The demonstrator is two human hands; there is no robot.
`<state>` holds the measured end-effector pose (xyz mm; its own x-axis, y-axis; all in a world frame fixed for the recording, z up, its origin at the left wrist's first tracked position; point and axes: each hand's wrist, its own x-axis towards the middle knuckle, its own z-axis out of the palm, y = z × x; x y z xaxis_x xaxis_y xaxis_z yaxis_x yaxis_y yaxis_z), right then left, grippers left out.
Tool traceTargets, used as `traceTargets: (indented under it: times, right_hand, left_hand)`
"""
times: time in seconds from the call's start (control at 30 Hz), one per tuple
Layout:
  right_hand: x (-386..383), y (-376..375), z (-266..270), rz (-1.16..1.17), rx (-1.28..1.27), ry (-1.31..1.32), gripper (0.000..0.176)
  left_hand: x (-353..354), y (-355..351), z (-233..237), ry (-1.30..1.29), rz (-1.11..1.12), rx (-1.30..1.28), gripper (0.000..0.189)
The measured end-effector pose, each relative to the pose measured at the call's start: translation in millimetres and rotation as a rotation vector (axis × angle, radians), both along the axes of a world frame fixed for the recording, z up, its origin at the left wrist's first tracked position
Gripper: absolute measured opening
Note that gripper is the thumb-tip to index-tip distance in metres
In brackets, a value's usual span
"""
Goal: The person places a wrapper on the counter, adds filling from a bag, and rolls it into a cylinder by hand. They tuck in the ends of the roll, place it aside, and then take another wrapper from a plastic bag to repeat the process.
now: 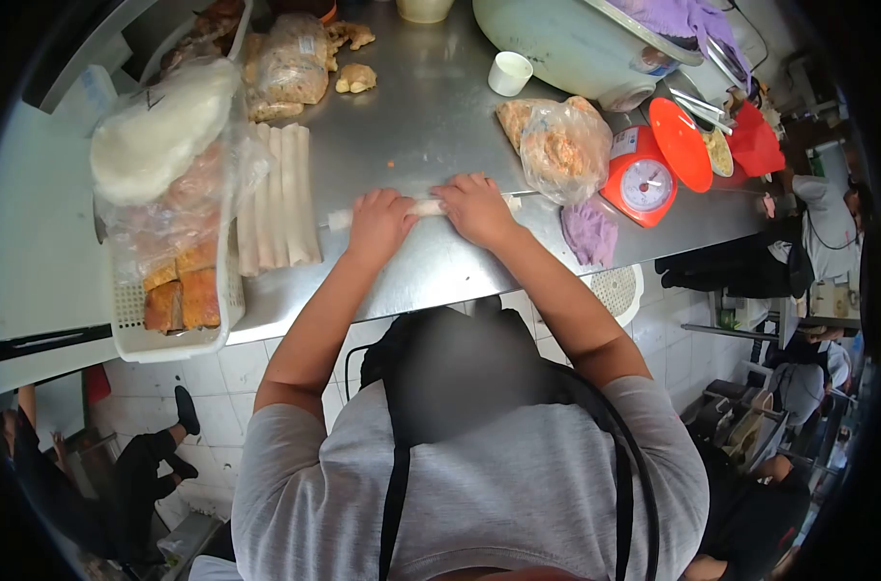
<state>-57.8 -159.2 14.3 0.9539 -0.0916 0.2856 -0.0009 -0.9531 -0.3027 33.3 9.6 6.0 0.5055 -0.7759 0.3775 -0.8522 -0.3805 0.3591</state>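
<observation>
A long, thin white roll [427,207] in a pale wrapper lies crosswise near the front of the steel table. My left hand [380,225] grips its left part from above, fingers curled over it. Toward the other end, my right hand [476,208] holds the roll the same way. Both ends stick out past my hands, while my fingers hide much of its length. To the left, several similar white rolls [283,194] lie side by side, pointing away from me. A tiny orange scrap [391,164] sits on the metal beyond my hands.
At left stands a white basket [229,290] with bagged white sheets [169,136] and browned blocks [183,290]. On the right are a bag of orange filling [566,150], a purple cloth [589,232] and a red scale [644,184]. Behind are a white cup [510,73] and large bowl [556,39].
</observation>
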Motion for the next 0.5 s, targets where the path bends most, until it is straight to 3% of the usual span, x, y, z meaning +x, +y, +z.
traceTargets:
  times: [0.1,0.33,0.43,0.5]
  right_hand:
    - [-7,10,15,0.082,-0.021,-0.086,0.024]
    - [7,1,-5,0.062,0.039,-0.002,0.023]
    - [12,-4,-7,0.060,0.044,0.019,0.022]
    - [15,-5,-12,0.060,0.049,0.042,0.022]
  left_hand:
    - [15,-3,2,0.107,-0.056,0.068,0.020]
    - [32,-9,17,0.282,-0.092,0.181,0.021]
    - [25,-12,6,-0.049,-0.058,0.000,0.022]
    - [19,-12,-1,-0.024,-0.068,-0.003,0.022]
